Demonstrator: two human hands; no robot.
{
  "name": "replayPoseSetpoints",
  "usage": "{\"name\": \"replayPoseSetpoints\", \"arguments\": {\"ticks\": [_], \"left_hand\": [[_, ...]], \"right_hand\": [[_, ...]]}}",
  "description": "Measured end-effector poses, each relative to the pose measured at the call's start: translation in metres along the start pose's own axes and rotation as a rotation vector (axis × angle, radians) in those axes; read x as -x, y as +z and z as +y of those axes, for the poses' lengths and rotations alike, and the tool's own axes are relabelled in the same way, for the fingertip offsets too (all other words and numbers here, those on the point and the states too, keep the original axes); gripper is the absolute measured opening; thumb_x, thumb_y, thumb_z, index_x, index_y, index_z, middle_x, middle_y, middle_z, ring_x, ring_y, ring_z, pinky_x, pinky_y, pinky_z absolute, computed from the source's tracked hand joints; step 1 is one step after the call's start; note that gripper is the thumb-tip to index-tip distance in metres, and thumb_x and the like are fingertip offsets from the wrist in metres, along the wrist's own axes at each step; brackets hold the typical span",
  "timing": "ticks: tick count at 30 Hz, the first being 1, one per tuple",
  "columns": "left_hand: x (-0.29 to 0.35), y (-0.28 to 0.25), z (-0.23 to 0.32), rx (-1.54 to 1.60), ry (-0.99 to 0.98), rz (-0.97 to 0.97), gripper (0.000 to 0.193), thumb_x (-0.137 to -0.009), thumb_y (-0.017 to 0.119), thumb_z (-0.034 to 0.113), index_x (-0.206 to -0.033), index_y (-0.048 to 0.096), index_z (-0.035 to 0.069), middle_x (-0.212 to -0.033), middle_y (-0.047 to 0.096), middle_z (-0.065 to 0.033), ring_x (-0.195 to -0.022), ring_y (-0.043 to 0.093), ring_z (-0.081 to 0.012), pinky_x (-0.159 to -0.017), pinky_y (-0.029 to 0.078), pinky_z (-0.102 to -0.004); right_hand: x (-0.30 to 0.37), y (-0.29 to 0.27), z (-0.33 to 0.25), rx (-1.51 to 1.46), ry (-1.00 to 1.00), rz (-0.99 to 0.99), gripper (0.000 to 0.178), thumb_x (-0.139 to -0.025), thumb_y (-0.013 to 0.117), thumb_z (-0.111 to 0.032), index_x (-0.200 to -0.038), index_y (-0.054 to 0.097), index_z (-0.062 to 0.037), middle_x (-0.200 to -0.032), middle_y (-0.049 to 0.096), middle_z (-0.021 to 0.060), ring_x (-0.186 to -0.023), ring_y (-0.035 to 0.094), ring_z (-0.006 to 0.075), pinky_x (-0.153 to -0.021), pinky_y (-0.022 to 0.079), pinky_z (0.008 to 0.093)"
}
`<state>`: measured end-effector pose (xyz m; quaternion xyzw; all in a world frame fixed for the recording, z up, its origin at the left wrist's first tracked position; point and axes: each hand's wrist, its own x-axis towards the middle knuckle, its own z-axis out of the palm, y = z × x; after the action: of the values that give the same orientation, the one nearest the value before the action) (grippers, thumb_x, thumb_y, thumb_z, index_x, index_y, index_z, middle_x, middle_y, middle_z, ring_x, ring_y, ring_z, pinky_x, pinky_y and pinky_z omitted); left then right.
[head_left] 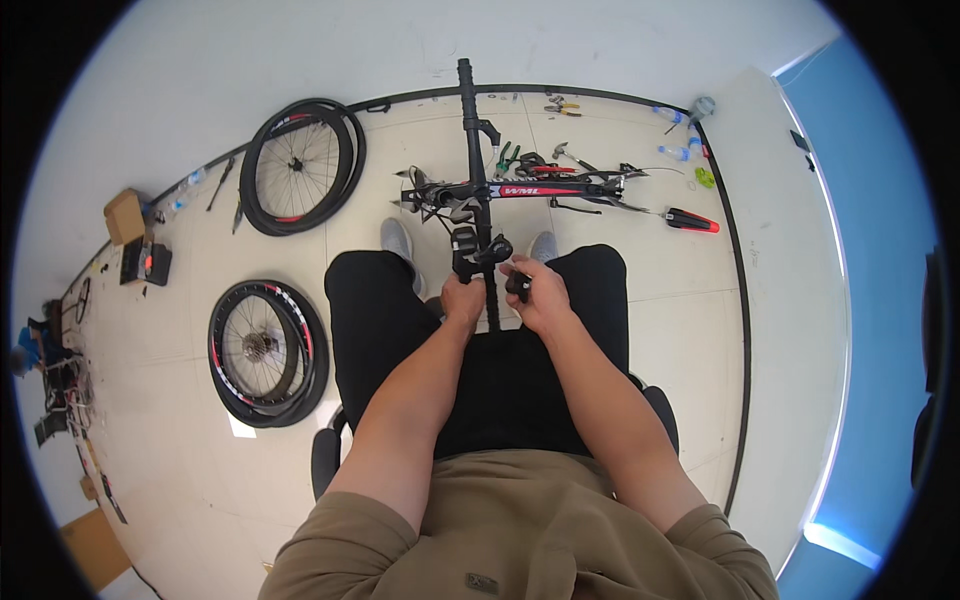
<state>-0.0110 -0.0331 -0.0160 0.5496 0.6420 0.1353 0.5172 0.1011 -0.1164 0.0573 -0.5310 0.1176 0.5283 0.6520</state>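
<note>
Working from the head view, the only 1; right hand [546, 302] pinches a small black part [518, 285] between thumb and fingers, held just beside the handlebar [474, 125], likely for a close look or ready access; left hand [463, 298] curls at the bar's other side, just below a black lever unit [464, 250]; fingers mostly hidden, can't tell which it grips, presumably steadying; bar end drops between the thighs [375, 300], probably bracing it; red-black frame [545, 190] lies beyond both hands; 2 wheels [252, 185] [219, 345] lie left of left hand, seemingly out of the way.
</note>
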Motion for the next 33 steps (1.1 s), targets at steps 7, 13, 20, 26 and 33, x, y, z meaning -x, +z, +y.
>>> {"name": "replayPoseSetpoints", "arguments": {"ticks": [7,13,20,26,33], "left_hand": [[0.0,-0.019,0.028,0.229,0.074,-0.023,0.027,-0.083,0.073,0.018,-0.099,0.071,-0.004,-0.083,0.071,-0.0077,-0.076,0.065,-0.0171,-0.071,0.051,-0.0337],[-0.027,-0.034,0.029,0.469,0.061,-0.212,0.022,-0.101,0.062,0.023,-0.098,0.063,0.002,-0.062,0.051,-0.0004,-0.05,0.046,-0.0102,-0.048,0.038,-0.0269],[-0.023,-0.051,0.047,0.535,0.142,-0.253,0.023,-0.101,0.064,0.023,-0.092,0.061,0.002,-0.061,0.053,-0.0006,-0.048,0.046,-0.0096,-0.046,0.038,-0.0283],[-0.013,-0.054,0.034,0.292,0.149,-0.163,0.033,-0.095,0.072,0.029,-0.082,0.064,-0.001,-0.062,0.057,-0.0019,-0.054,0.051,-0.0086,-0.051,0.042,-0.0282],[0.001,-0.038,0.025,0.439,0.167,-0.169,0.038,-0.097,0.069,0.033,-0.089,0.065,-0.004,-0.068,0.061,-0.0052,-0.059,0.055,-0.0126,-0.055,0.044,-0.0323]], "right_hand": [[-0.018,0.005,-0.002,0.332,-0.056,0.128,0.045,-0.089,0.062,-0.01,-0.133,0.061,0.001,-0.099,0.069,0.0125,-0.07,0.06,0.0169,-0.052,0.045,0.031],[-0.038,0.016,0.026,0.732,-0.163,-0.118,0.046,-0.084,0.066,-0.016,-0.126,0.068,0.0037,-0.082,0.07,0.0123,-0.064,0.064,0.0189,-0.054,0.048,0.0345],[-0.04,0.025,0.023,0.915,-0.219,-0.138,0.042,-0.087,0.074,-0.029,-0.108,0.073,0.0067,-0.085,0.073,0.0158,-0.076,0.069,0.0221,-0.072,0.055,0.0354],[-0.035,0.026,0.029,1.115,-0.232,-0.106,0.051,-0.075,0.071,-0.035,-0.1,0.073,0.0095,-0.092,0.073,0.028,-0.088,0.073,0.0365,-0.083,0.056,0.0415],[-0.018,0.023,0.02,1.143,-0.195,-0.071,0.049,-0.075,0.07,-0.036,-0.095,0.073,0.0093,-0.089,0.073,0.0261,-0.087,0.073,0.0349,-0.082,0.056,0.0416]]}}
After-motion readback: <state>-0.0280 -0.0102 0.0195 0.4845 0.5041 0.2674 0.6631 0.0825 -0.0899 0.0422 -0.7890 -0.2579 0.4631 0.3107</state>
